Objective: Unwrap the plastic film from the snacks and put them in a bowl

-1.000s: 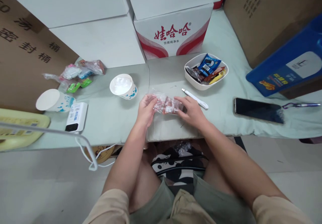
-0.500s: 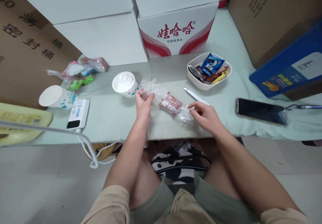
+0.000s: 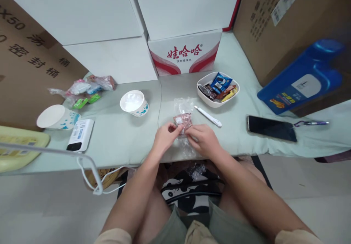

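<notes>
Reddish packet (image 3: 183, 119) held at the fingertips of left hand (image 3: 168, 134) and right hand (image 3: 201, 137), left of and nearer than white bowl (image 3: 215, 105); both grips narrow, pinching its near edge. Half-second earlier: hands apart at its ends (packet slanting). Pale label, clear crinkled film at both ends.

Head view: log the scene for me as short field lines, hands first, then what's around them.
Left hand: thumb and fingers closed on the near part of the red-brown packet
Right hand: fingers closed on the same packet, beside the left hand
Wrapping: clear plastic shows beyond the packet and on its near side
Right of packet: white utility knife, then phone
Beyond knife: white bowl holding snack packets
Left of packet: paper cup, farther left white power bank
Back: Wahaha water carton
</notes>
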{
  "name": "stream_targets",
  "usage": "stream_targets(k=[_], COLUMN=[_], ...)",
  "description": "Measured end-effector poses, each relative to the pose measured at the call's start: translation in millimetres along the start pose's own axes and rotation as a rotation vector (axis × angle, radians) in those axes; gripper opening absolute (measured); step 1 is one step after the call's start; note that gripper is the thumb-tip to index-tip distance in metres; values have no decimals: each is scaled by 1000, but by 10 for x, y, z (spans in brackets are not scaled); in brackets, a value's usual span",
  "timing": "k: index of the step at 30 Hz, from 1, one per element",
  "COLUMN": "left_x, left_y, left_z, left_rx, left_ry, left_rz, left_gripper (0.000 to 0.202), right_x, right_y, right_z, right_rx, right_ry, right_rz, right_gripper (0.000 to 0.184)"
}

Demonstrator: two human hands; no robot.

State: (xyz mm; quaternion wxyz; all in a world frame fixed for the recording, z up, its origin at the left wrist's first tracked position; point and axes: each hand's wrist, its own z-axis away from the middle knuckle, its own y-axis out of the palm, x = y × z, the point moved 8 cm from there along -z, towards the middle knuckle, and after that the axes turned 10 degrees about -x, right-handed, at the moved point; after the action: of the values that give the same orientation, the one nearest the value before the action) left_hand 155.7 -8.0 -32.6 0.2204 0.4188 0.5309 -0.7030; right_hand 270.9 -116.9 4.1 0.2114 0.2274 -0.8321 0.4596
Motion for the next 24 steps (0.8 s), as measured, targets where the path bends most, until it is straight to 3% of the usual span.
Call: stream_targets(k=[4,8,10,12,15,17,19,22,24], left_x=[49,108,84,-2,-143,-180,-157,-51,-6], left_y=[46,40,101,163,175,110,-34,-312,-457], left_z=[-22,-72,-50,-5,55,76,62,9,-25], left_rx=[54,27,68,125,203,220,166,11,-54], left_ry=[8,-148,-292,-403,-452,-428,-364,-260,-202], left_rz=[62,439,729,966,1148,1193,1202,1140,1093], left_gripper=[30,23,19,19,19,20,23,36,41], right_x=[188,-209,-408,-502,-505,-469,-427,-402,-443], right_y=[124,33,79,208,336,366,376,348,251], right_z=[54,-9,11,24,19,19,24,46,68], right_rx=[160,-96,-154,-129,-143,-158,-151,-152,-192], right_ry=[-31,339,524,658,826,937,1017,1039,987], right_rz=[-293,-270,-316,-514,-964,-1207,-1351,-1421,-1340], right_gripper=[25,18,33,59,67,62,57,56,55])
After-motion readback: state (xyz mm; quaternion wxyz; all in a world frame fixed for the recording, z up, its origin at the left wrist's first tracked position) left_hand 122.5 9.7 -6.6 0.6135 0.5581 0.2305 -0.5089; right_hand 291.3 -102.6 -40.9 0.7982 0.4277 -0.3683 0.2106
